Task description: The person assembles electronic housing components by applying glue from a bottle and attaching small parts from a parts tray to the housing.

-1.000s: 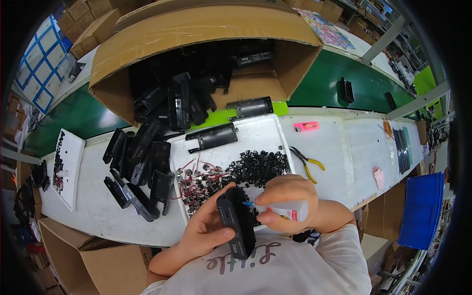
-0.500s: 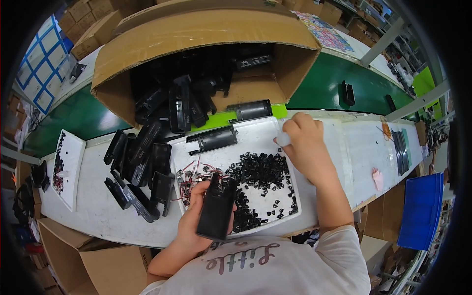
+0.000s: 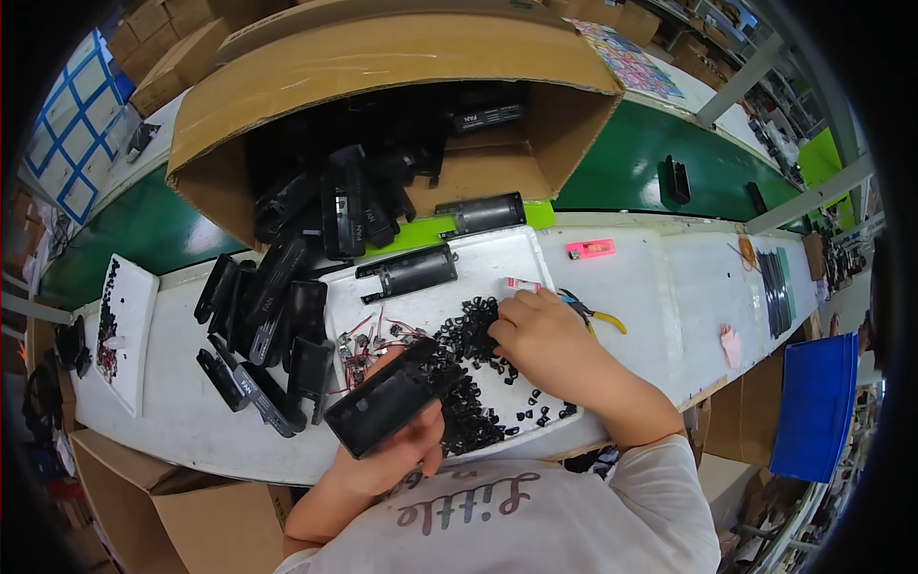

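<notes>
My left hand (image 3: 400, 457) is closed around a black plastic housing shell (image 3: 382, 400), tilted with its hollow side facing up, over the near left of a white tray (image 3: 497, 258). My right hand (image 3: 543, 333) reaches down at a pile of small black plastic parts (image 3: 470, 335) in that tray, fingers curled together; whatever is between the fingertips is hidden. Just beyond its knuckles lies a small white container with a red label (image 3: 521, 284). Small parts with red wires (image 3: 368, 346) lie at the tray's left. Another black shell (image 3: 409, 273) rests on the tray's far left edge.
A large cardboard box (image 3: 402, 57) full of black housings opens toward me. More housings (image 3: 277, 306) are heaped left of the tray. Pliers (image 3: 604, 318) and a pink case (image 3: 590, 249) lie to the right. A second white tray (image 3: 139, 335) stands far left.
My right hand has moved left and nearer, from the tray's far right corner to the pile; the white container is out of its fingers. My left hand has turned the housing shell, showing its hollow side.
</notes>
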Tool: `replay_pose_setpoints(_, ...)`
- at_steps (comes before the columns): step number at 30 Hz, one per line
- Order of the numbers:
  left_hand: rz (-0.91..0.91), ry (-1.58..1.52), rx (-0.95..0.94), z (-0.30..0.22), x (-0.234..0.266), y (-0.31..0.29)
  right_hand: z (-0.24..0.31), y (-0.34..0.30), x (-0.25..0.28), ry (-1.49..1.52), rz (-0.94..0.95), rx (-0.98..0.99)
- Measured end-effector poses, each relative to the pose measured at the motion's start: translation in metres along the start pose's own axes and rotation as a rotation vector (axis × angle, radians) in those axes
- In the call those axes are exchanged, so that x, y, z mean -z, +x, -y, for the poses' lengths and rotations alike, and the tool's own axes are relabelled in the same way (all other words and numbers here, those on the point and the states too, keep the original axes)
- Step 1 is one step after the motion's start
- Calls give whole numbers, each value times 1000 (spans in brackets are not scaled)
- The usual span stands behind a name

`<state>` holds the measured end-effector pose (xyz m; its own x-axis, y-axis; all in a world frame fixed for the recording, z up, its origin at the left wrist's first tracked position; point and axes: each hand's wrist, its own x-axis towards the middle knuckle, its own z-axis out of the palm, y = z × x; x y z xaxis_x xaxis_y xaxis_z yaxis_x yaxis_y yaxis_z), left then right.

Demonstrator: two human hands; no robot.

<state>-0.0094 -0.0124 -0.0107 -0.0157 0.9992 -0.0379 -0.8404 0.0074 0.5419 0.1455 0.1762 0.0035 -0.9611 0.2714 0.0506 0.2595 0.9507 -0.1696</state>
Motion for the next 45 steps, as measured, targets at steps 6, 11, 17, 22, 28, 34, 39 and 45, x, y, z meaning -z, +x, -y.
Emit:
replay_pose_setpoints(6, -146, 152, -113, 10, 7, -4, -2, 3, 3, 211, -111, 10)
replay_pose_setpoints(11, -169, 260, -96, 9, -4, 10, 13, 9, 5, 526, -340, 83)
replay_pose_setpoints(17, -104, 206, -111, 9, 0, 7, 26, 10, 5, 654, -478, 246)
replay_pose_setpoints(22, -122, 66, -70, 7, -1, 7, 27, 6, 5, 655, -474, 226)
replay_pose_setpoints(28, -137, -71, -17, 12, 2, 5, 29, 7, 6, 598, -510, 257)
replay_pose_setpoints(34, -105, 20, -65, 10, -2, 6, 28, 7, 6, 619, -478, 225)
replay_pose_setpoints(39, -35, 62, -65, 10, -2, 8, 30, 5, 6, 558, -507, 180)
replay_pose_setpoints(45, -154, 238, -141, 13, -10, 7, 29, 1, 21, 656, -469, 205)
